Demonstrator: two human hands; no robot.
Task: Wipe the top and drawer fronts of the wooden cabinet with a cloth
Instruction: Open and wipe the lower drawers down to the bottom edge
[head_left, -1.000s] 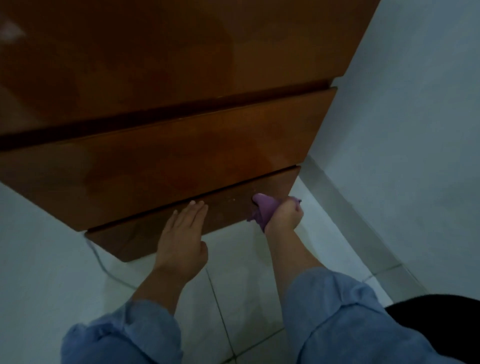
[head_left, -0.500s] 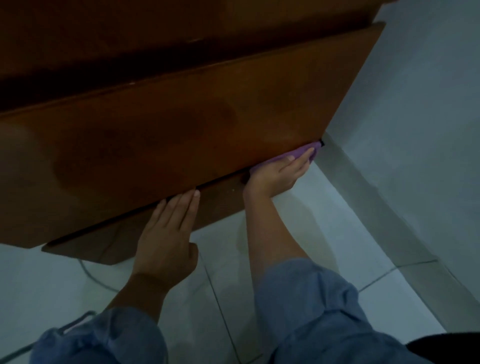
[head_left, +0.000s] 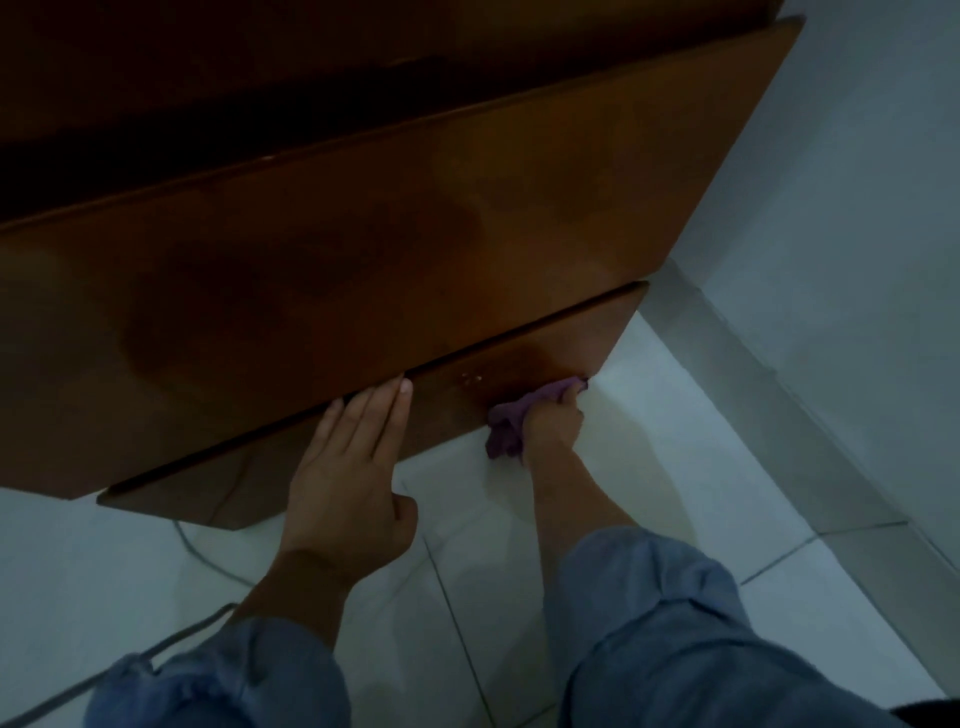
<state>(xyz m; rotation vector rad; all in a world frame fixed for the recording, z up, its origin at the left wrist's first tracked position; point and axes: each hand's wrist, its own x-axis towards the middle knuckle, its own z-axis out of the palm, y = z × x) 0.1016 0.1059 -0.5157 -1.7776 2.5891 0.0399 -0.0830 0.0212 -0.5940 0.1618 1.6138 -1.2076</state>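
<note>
Nearest the camera, two rolled-up blue sleeves (head_left: 670, 623) fill the bottom edge of the view, and bare forearms reach from them over a pale tiled floor (head_left: 649, 467). A thin grey cable (head_left: 202, 551) curves across the tiles by the left sleeve and runs under the cabinet.

The left hand (head_left: 348, 483) lies flat, its fingers (head_left: 387, 410) straight and together. It presses against the lowest drawer front (head_left: 447, 410), grasping nothing, with the fingertips reaching the dark gap along that drawer's top edge and the thumb tucked in beside the palm.

To its right, the right hand (head_left: 550, 426) is clenched round a bunched purple cloth (head_left: 519, 421). It holds the cloth against the same drawer front, close to the front's lower right corner. Part of the cloth hangs loose below the hand, just over the drawer's bottom edge. A darker, wet-looking patch with a few small pale spots marks the wood just left of the cloth.

Beyond the hands, the larger drawer front (head_left: 363, 249) of the wooden cabinet (head_left: 260, 78) overhangs the lowest one and shows broad darker smears across its surface. Above it, a deep shadowed gap separates it from the dim upper part of the cabinet.

At the far right, a pale wall (head_left: 857, 208) meets the floor along a tiled skirting (head_left: 779, 395) that runs diagonally past the cabinet's right corner.
</note>
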